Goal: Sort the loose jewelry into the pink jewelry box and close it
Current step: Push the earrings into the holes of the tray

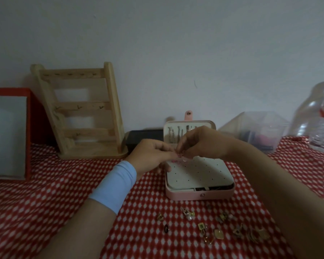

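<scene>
Presently, item in hand: one small pink piece (182,158), blurred, probably an earring, held over the far left corner of the perforated white panel (200,174).

- Left hand (150,154): fingers curled, tips pinching the piece from the left.
- Right hand (202,142): fingers bent downward, tips pinching the same piece from above. Which hand bears the weight cannot be told.
- Pink jewelry box (198,195): open at centre, lid (211,126) upright at the far side, panel lying flat in the base.
- Loose jewelry (219,228): scattered on the red patterned cloth (64,193), near side of the box, unsorted.

Handling note, as judgement: line the post up square to one hole before pressing. One hand should steady the panel edge while the other guides. Keep pressure light, since the panel may flex. Keep both forearms lifted clear of the scattered pieces beneath.
</scene>
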{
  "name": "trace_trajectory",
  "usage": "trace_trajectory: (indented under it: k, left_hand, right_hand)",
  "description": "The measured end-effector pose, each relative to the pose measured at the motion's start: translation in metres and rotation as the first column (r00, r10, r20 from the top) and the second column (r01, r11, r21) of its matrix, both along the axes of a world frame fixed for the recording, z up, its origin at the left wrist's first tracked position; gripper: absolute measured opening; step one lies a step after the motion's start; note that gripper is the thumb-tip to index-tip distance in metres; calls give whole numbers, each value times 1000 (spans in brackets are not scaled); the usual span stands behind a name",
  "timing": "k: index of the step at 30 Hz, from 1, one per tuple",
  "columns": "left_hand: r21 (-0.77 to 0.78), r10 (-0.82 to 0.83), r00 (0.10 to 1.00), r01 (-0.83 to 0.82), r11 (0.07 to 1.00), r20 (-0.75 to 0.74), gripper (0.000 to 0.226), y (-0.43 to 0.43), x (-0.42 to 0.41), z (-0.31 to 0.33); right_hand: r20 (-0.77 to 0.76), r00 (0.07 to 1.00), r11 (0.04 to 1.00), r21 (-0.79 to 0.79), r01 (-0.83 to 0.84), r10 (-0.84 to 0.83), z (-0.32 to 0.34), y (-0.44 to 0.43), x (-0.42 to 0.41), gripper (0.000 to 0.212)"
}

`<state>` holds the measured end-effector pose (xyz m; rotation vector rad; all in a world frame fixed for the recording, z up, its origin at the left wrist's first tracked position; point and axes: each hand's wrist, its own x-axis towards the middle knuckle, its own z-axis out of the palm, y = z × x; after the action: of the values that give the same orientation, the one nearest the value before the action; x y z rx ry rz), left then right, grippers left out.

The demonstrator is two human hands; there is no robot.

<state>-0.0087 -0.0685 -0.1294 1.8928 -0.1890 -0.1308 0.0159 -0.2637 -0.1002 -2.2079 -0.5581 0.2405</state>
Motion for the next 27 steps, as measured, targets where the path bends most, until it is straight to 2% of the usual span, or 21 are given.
trace_trajectory:
  k: [6, 12, 22, 25, 27]
  left_hand:
    - [-43, 66, 989, -72, 996, -133, 14, -1, 4, -3]
    - [-150, 34, 976, -68, 986, -215, 18, -2, 4, -2]
    - [-54, 3, 984, -13, 998, -181, 20, 5, 3, 1]
    - [-12, -2, 996, 1, 1000, -91, 16, 6, 3, 2]
    - [75, 16, 1000, -18, 997, 23, 11, 6, 4, 1]
  right_hand:
    - [61, 998, 992, -127, -20, 28, -1, 3, -1, 10]
    - [170, 985, 997, -71, 37, -24, -5, 5, 2, 12]
    - [119, 993, 996, 91, -16, 5, -11, 0, 6, 8]
    - [45, 999, 991, 133, -26, 20, -13, 0, 5, 9]
    - [-19, 999, 985, 169, -37, 41, -13, -1, 5, 10]
